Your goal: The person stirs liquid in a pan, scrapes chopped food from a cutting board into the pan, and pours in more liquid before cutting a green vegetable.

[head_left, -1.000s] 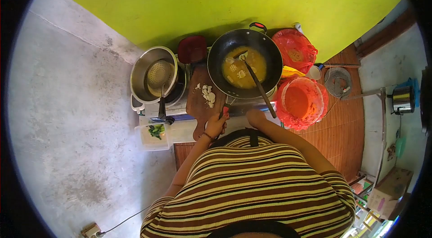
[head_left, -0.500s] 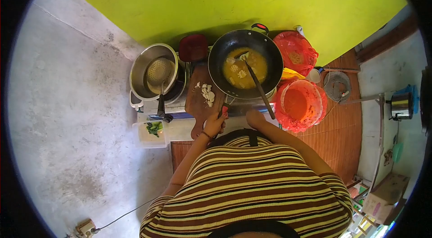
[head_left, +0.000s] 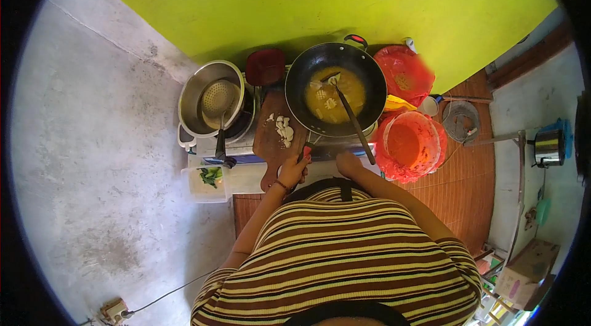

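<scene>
My left hand (head_left: 292,172) is closed around the black-and-red handle (head_left: 306,153) of a dark wok (head_left: 297,101). Yellowish liquid with pale pieces (head_left: 332,112) fills the wok's bottom. A long-handled spatula (head_left: 351,112) leans in it, its handle sticking out over the near rim. Below the wok, close to my body, my right hand (head_left: 349,164) is curled into a fist beside the spatula's handle end, apart from it; whatever may be inside is hidden. Left of the wok lies a wooden cutting board (head_left: 268,141) with peeled garlic-like white pieces (head_left: 284,131) on it.
On the left stand a steel pot (head_left: 186,104) with a perforated skimmer (head_left: 217,97) in it and a clear container (head_left: 192,185) with greens. A dark red bowl (head_left: 265,67) sits behind the board. Red-bagged tubs (head_left: 406,141) are at the right, near a yellow packet (head_left: 399,103).
</scene>
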{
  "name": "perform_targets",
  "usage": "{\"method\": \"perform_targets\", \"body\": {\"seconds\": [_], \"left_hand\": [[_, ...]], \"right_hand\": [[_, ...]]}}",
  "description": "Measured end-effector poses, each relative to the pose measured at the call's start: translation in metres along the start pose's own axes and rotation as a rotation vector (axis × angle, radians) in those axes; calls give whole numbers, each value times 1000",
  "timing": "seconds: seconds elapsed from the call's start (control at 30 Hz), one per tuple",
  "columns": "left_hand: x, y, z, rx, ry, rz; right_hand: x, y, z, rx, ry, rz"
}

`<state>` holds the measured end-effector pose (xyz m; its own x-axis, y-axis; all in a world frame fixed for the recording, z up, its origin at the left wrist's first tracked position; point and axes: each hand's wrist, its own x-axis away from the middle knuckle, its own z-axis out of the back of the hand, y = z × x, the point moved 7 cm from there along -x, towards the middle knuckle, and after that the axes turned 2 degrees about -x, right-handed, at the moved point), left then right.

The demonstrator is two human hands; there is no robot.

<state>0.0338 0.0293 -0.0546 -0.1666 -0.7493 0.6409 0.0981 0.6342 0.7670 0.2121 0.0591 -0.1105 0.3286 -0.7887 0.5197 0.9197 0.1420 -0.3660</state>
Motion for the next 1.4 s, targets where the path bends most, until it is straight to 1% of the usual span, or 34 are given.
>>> {"method": "perform_targets", "body": {"seconds": [0.17,0.3,0.4,0.6,0.7,0.8,0.9,1.03,1.4], "left_hand": [[-2,-3,1,18,2,-2],[1,1,1,9,10,-29],[3,3,0,8,12,-15],[4,4,-1,18,5,-2],[1,0,0,33,4,-8],[-1,-3,1,46,6,-22],[-1,-2,0,58,13,-36],[-2,0,1,-7,7,-55],[5,6,-1,33,21,-23]], "right_hand": [[-7,6,-13,9,20,19],[-1,0,-4,14,-4,28],[-6,5,-10,7,-3,-25],[-5,3,-9,1,-33,-17],[-6,4,-9,5,-8,-37],[-3,2,-6,8,41,4],[-6,6,-11,6,21,-42],[-5,4,-10,4,29,-7],[-10,9,-19,9,21,1]]}}
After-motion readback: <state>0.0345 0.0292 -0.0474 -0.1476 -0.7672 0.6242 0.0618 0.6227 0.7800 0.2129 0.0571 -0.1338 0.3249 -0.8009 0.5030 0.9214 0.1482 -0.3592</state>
